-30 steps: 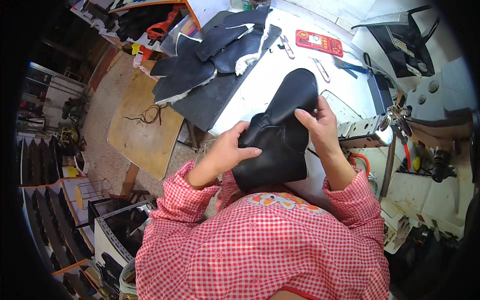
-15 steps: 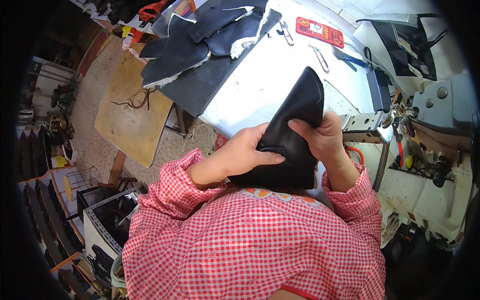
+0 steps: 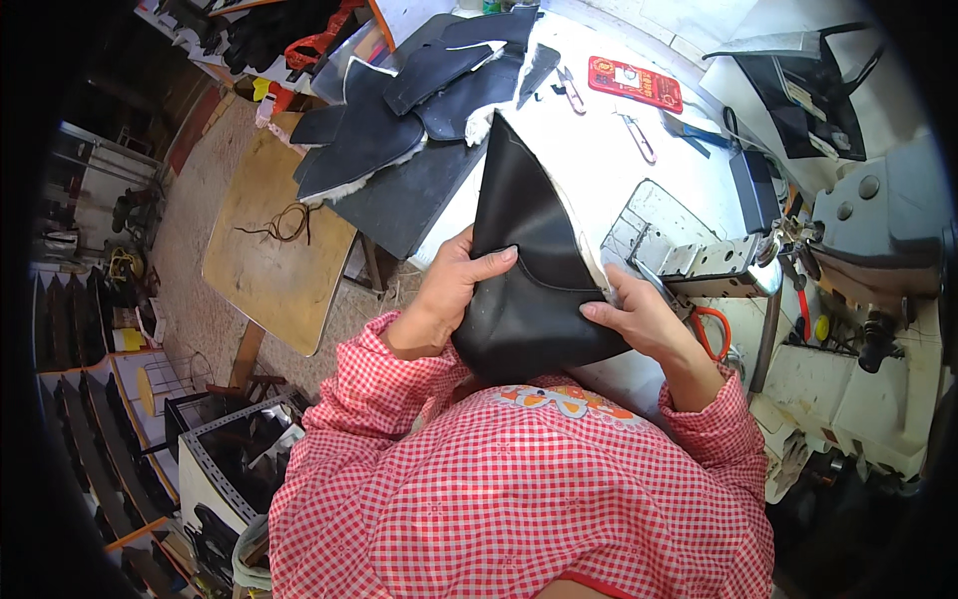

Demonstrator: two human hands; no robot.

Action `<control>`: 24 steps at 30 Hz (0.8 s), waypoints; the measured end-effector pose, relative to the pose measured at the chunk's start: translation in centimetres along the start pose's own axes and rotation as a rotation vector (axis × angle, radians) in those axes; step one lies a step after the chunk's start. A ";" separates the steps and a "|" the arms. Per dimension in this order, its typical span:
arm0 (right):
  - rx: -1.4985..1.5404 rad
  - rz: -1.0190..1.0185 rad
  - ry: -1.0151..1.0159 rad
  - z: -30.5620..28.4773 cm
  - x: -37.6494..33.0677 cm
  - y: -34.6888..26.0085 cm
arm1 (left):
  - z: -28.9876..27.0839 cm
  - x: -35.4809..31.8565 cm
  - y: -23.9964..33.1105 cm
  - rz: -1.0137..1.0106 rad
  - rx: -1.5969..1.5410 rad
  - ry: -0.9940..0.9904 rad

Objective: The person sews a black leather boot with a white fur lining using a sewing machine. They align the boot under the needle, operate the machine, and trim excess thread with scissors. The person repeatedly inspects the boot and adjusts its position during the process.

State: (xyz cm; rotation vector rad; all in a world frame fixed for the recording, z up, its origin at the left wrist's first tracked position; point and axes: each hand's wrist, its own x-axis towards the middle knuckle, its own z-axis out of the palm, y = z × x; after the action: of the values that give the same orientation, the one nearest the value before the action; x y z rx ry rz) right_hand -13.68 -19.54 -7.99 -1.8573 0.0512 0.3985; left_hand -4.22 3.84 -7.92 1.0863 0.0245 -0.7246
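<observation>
A black leather piece, pointed at its far end and lined with pale fleece along one edge, stands upright over the white worktable. My left hand grips its left side, fingers laid across the front. My right hand holds its lower right edge, fingertips pressed on the leather. Both red-checked sleeves come up from below.
A stack of black fleece-lined leather pieces lies at the table's far left. A sewing machine stands at the right, with orange-handled scissors by its base. A red flat box and small snips lie further back. A wooden board sits at left.
The leather piece has been turned and raised so its point stands up. My right hand slid from its upper side to its lower right edge. The view shifted.
</observation>
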 end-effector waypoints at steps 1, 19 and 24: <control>0.115 0.098 -0.007 0.1 0.0 0.3 | 0.0 0.2 -0.2 -0.023 0.017 0.010; 0.711 -0.145 0.122 0.1 0.8 0.2 | -1.5 0.1 2.8 0.130 -0.423 0.335; 0.787 -0.236 -0.019 0.0 1.8 -0.4 | -3.4 -4.3 2.9 0.162 -0.323 0.284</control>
State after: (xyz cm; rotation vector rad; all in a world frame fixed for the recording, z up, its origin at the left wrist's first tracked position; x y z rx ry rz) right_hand -11.88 -19.07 -8.16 -1.0661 -0.0240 0.1863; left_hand -4.85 9.58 -5.74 0.8612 0.2847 -0.3994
